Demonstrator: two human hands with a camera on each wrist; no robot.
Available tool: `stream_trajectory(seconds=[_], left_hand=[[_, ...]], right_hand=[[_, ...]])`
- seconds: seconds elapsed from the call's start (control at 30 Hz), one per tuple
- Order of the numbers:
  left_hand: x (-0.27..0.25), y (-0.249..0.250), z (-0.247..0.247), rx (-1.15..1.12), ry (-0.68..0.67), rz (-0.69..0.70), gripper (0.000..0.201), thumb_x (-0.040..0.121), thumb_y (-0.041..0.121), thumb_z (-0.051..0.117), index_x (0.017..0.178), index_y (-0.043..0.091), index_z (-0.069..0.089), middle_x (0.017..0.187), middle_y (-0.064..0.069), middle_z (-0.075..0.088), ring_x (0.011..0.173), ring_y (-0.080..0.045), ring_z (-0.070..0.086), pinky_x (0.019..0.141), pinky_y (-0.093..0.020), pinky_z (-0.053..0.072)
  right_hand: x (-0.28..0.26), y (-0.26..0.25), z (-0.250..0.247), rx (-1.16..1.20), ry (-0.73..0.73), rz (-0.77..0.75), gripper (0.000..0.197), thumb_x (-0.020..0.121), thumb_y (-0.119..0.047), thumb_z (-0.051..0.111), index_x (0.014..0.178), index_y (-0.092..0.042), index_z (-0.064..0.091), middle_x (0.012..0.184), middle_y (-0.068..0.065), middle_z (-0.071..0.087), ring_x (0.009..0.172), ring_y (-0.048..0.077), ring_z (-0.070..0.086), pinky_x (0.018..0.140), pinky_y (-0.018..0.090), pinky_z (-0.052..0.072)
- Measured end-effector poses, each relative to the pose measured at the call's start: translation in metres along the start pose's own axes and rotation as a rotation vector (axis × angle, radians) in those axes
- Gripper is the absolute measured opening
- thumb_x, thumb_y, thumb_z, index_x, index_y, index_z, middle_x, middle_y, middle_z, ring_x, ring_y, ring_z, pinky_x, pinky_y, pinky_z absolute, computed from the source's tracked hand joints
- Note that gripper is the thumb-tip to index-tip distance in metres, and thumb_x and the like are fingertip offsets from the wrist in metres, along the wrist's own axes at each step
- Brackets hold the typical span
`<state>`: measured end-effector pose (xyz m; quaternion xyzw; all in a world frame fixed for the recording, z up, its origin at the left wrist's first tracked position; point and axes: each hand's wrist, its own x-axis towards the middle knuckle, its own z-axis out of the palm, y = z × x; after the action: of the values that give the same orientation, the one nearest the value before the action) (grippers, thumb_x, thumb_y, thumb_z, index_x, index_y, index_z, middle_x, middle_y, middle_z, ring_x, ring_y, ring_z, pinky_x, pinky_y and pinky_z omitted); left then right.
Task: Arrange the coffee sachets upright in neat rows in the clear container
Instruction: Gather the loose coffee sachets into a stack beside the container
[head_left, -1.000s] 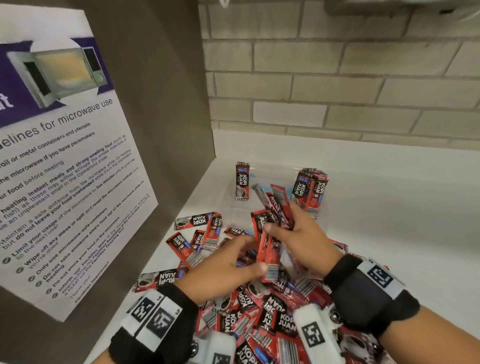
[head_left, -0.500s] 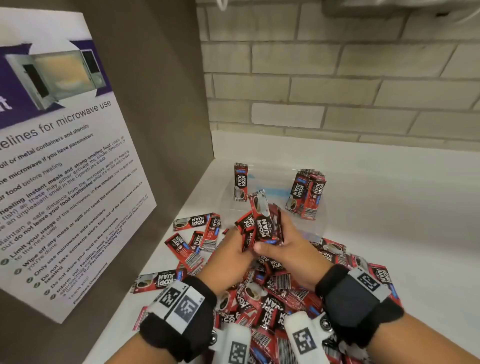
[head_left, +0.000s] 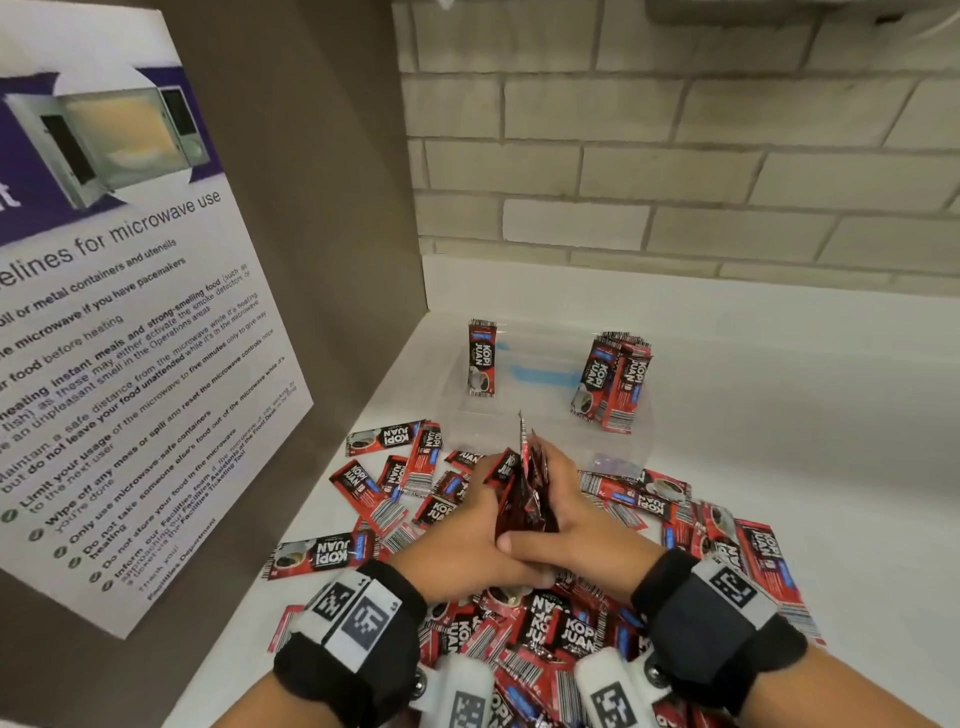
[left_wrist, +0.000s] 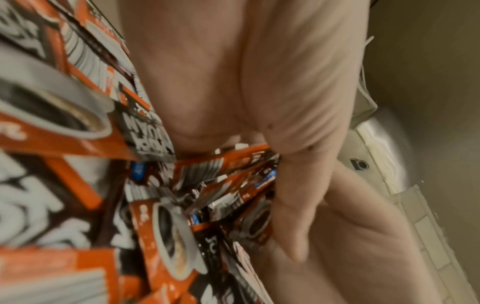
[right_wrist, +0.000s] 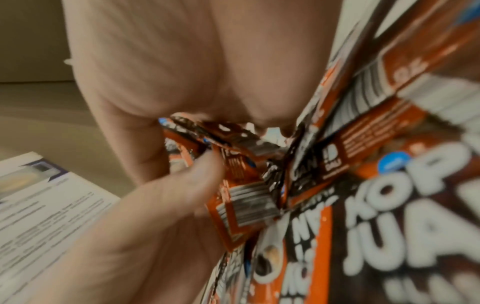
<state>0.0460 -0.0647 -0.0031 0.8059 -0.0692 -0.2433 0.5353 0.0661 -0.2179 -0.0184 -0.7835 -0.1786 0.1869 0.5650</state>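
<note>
Square the bundle of sachets (head_left: 522, 493) edge-on before lifting: the left hand (head_left: 467, 535) and right hand (head_left: 576, 525) clasp it between them, fingers curled round it, above the loose pile (head_left: 550, 639). The clear container (head_left: 545, 415) lies just beyond the bundle, a single upright sachet (head_left: 481, 358) at its left wall and a standing cluster (head_left: 613, 384) at its right.

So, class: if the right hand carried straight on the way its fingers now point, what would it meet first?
Probably the near wall of the clear container, just beyond the sachet bundle that the right hand holds with the left hand; depth is unclear.
</note>
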Motion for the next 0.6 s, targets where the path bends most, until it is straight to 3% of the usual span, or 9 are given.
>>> stream_trajectory(seconds=[0.07,0.13,0.2,0.3,0.4,0.47,0.5,0.6], left_hand=[[-0.002,0.001,0.000,-0.006,-0.023,0.006,0.089,0.077,0.007,0.076,0.140,0.007,0.013,0.101,0.012,0.052,0.074,0.012,0.060,0.062,-0.010,0.048],[-0.002,0.001,0.000,0.004,-0.031,0.007,0.090,0.079,0.009,0.075,0.141,0.004,0.009,0.101,0.013,0.050,0.074,0.011,0.060,0.061,-0.010,0.047],[-0.001,0.002,0.002,0.019,-0.019,0.006,0.086,0.083,0.008,0.071,0.140,0.006,0.008,0.102,0.013,0.050,0.077,0.006,0.059,0.059,-0.008,0.046],[0.004,-0.003,0.004,0.045,0.024,0.022,0.073,0.089,0.004,0.061,0.141,0.011,0.010,0.119,0.008,0.050,0.099,0.002,0.056,0.068,-0.007,0.047],[0.011,-0.011,0.004,0.112,0.095,0.073,0.060,0.092,0.005,0.054,0.135,0.018,0.014,0.136,0.006,0.040,0.124,-0.005,0.042,0.082,-0.001,0.041],[0.015,-0.012,0.005,0.154,0.150,0.109,0.055,0.092,0.003,0.051,0.134,0.016,0.018,0.134,0.003,0.038,0.129,-0.009,0.037,0.095,-0.007,0.037],[0.016,-0.011,0.005,0.195,0.185,0.124,0.054,0.091,0.002,0.050,0.134,0.013,0.019,0.132,0.000,0.036,0.130,-0.012,0.035,0.102,-0.016,0.036],[0.016,-0.012,0.001,0.424,0.275,0.157,0.054,0.088,0.012,0.054,0.135,0.010,0.025,0.129,-0.003,0.030,0.126,-0.016,0.027,0.111,-0.034,0.027]], right_hand=[[-0.002,0.004,-0.003,0.116,-0.052,0.023,0.114,0.057,-0.043,0.081,0.144,-0.038,0.008,0.144,-0.008,0.031,0.130,0.005,0.041,0.112,0.031,0.034],[-0.002,0.003,-0.002,0.196,-0.101,0.037,0.120,0.052,-0.048,0.085,0.143,-0.040,0.006,0.142,-0.010,0.037,0.127,0.004,0.047,0.109,0.031,0.038],[-0.002,0.002,0.001,0.231,-0.079,0.051,0.111,0.056,-0.054,0.082,0.139,-0.045,0.009,0.141,-0.011,0.039,0.126,0.004,0.046,0.110,0.030,0.037],[0.002,0.001,0.006,0.266,0.030,0.061,0.076,0.083,-0.030,0.069,0.136,-0.045,0.017,0.143,-0.004,0.040,0.128,0.007,0.045,0.110,0.030,0.036],[0.003,0.001,0.007,0.230,0.057,0.033,0.063,0.091,-0.012,0.061,0.134,-0.038,0.024,0.139,-0.007,0.045,0.122,-0.002,0.047,0.106,0.023,0.039],[0.002,-0.004,0.007,0.150,0.081,-0.014,0.055,0.093,-0.007,0.056,0.130,-0.033,0.025,0.130,-0.010,0.049,0.110,-0.017,0.048,0.095,0.008,0.039],[0.003,-0.005,0.007,0.110,0.103,-0.039,0.051,0.093,-0.006,0.055,0.128,-0.030,0.027,0.127,-0.008,0.050,0.108,-0.017,0.049,0.092,0.005,0.039],[0.005,-0.002,0.005,-0.027,0.167,-0.069,0.044,0.091,-0.011,0.060,0.124,-0.023,0.033,0.126,0.007,0.049,0.114,0.007,0.051,0.095,0.015,0.041]])
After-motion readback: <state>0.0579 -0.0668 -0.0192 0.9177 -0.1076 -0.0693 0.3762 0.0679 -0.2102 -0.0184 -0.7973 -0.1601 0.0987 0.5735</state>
